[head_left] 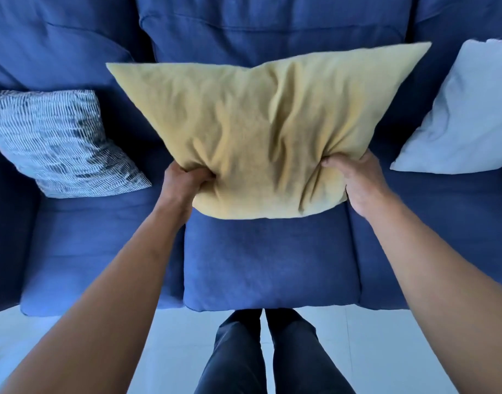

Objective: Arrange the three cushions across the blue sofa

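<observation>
Both hands grip the yellow cushion (261,132) by its near lower corners: the left hand (184,180) is closed into a fist with fabric bunched inside it, and the right hand (357,183) is clamped on the opposite corner, thumb pressed into the front face. The cushion is held over the middle seat of the blue sofa (269,265), tilted so its far edge rises higher on the right; whether its lower edge touches the seat cannot be told. A patterned cushion (59,143) leans at the left seat and a pale cushion (460,115) at the right, so the centre position appears to be the one outstanding. To finish this step well, the person should level the top edge, set the lower edge down on the middle seat, and lean the cushion back against the centre backrest at an equal gap from both neighbours. Corner grips have creased the cover; smoothing after release is advisable.
</observation>
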`<state>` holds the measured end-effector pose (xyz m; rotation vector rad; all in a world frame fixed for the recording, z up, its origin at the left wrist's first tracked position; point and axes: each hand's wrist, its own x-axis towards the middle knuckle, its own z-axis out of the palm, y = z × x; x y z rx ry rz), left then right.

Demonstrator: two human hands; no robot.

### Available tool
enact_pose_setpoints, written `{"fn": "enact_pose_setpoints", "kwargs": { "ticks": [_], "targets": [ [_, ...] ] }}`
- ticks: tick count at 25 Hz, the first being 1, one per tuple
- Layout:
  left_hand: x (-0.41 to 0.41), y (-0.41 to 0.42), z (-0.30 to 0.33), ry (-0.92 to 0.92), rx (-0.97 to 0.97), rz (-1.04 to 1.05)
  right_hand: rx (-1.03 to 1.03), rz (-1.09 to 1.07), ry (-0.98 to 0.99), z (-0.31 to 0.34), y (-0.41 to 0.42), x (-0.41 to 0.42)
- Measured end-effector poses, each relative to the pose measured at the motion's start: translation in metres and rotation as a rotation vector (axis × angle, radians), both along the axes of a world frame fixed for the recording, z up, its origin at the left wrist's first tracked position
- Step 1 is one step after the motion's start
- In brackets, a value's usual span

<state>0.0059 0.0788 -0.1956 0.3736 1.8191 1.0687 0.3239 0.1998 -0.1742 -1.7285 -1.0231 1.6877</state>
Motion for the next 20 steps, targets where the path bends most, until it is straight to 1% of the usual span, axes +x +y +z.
{"fn": "enact_pose_setpoints", "kwargs": {
  "ticks": [3, 5, 8, 11, 14, 16, 18, 20],
  "targets": [
    [0.005, 0.024, -0.012, 0.000, -0.078, -0.082, -0.085, 0.035, -0.065, -0.025, 0.013, -0.010],
    [0.007, 0.035, -0.020, -0.007, -0.106, -0.089, -0.151, 0.049, -0.076, -0.039, 0.015, -0.015],
    [0.010, 0.046, -0.025, 0.007, -0.102, -0.052, -0.155, 0.006, -0.102, -0.050, 0.020, -0.018],
    [0.012, 0.043, -0.019, 0.045, -0.092, -0.074, -0.111, -0.003, -0.155, -0.050, 0.021, -0.016],
    [0.018, 0.023, -0.014, 0.127, -0.085, -0.098, -0.051, 0.007, -0.223, -0.042, 0.008, -0.007],
    [0.026, 0.004, -0.007, 0.156, -0.091, -0.129, -0.021, 0.017, -0.214, -0.031, -0.006, -0.001],
    [0.033, -0.020, 0.004, 0.157, -0.149, -0.142, -0.032, 0.004, -0.198, -0.010, -0.025, 0.005],
    [0.045, -0.063, 0.012, 0.170, -0.233, -0.146, -0.018, 0.006, -0.176, 0.007, -0.056, 0.019]
  ]
}}
